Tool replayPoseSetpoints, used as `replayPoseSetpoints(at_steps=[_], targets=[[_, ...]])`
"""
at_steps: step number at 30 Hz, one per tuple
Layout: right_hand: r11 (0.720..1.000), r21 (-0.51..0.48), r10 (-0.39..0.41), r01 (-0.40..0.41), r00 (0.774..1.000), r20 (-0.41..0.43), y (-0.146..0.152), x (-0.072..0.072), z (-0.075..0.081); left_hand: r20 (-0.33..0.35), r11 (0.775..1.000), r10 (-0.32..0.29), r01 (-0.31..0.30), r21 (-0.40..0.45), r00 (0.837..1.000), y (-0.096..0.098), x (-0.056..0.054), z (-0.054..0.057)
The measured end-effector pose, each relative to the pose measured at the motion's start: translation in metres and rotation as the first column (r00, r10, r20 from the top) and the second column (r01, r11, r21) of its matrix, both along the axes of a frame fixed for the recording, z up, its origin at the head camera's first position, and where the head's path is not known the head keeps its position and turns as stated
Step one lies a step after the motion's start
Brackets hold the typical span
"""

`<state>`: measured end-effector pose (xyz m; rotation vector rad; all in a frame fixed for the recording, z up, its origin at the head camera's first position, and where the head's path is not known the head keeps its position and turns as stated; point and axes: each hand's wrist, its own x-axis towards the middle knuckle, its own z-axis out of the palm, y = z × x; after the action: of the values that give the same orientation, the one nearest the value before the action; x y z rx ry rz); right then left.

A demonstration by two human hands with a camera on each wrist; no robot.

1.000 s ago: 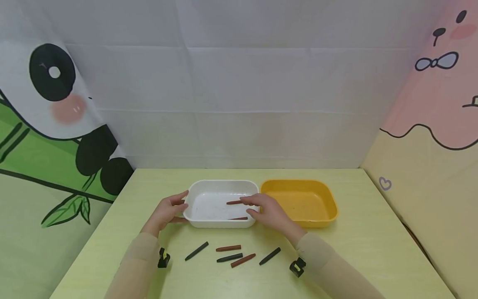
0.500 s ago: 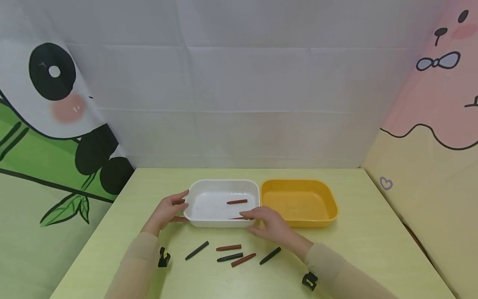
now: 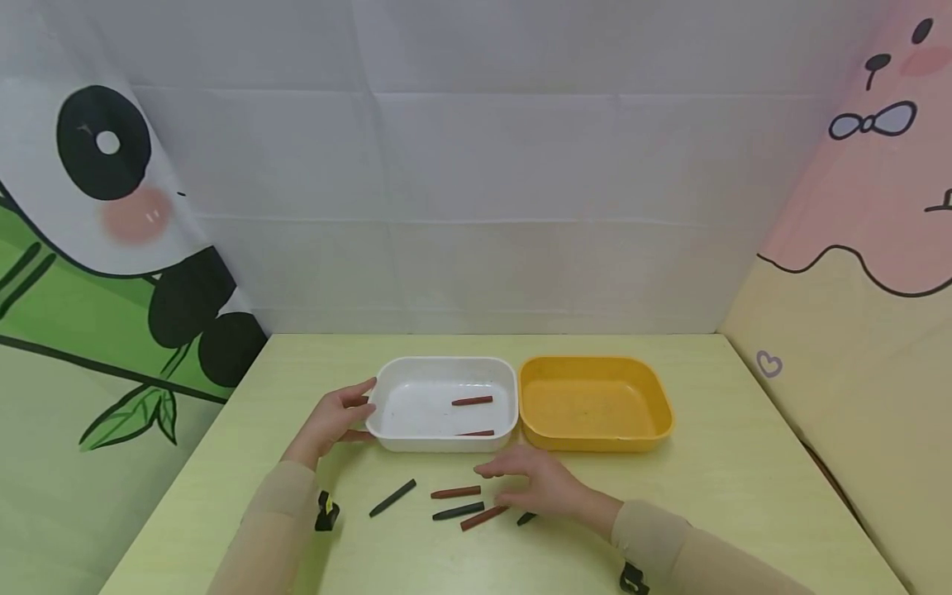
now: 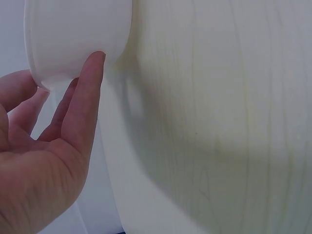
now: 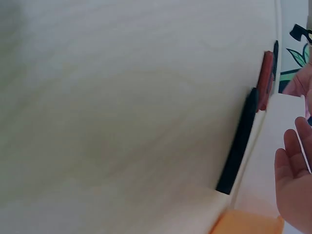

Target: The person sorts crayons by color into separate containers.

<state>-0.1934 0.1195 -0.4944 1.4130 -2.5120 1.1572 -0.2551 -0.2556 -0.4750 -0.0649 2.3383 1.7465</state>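
My left hand [image 3: 332, 421] touches the left end of the white tray [image 3: 442, 445], fingers spread along its end wall. In the left wrist view one straight finger [image 4: 87, 97] presses the outside of that wall. Two reddish-brown crayons [image 3: 472, 401] lie inside the tray. My right hand [image 3: 546, 482] hovers over the table before the trays, holding nothing, its fingers loosely extended. Near its fingertips are a brown crayon [image 3: 456, 492], a black crayon [image 3: 458, 511] and another brown crayon [image 3: 482, 519]. The hand partly hides a second black crayon [image 3: 526, 519].
A yellow tray [image 3: 595, 445] stands against the white tray's right side. Another black crayon [image 3: 392, 498] lies apart on the left of the pale table [image 3: 714, 463]. A white cloth backdrop [image 3: 491, 273] and printed side panels enclose the table.
My right hand has moved from over the white tray toward me, down to the loose crayons. A brown crayon it covered in the tray now shows fully. My left hand stays put.
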Motion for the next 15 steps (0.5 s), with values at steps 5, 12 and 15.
replayPoseSetpoints(at_steps=[5,12,15], targets=[[0.997,0.071,-0.03,0.021,0.992,0.125,-0.002,0.006,-0.006,0.001,1.0,-0.001,0.001,0.006,1.0,0.0,0.0,0.0],[0.995,0.103,-0.017,-0.003,0.982,0.188,-0.004,0.01,-0.01,0.003,1.0,0.001,-0.001,0.005,1.0,-0.001,0.001,0.001],[0.994,0.103,0.001,-0.02,0.984,0.177,-0.003,0.01,-0.012,0.01,1.0,0.001,-0.001,0.0,1.0,-0.001,0.001,0.002]])
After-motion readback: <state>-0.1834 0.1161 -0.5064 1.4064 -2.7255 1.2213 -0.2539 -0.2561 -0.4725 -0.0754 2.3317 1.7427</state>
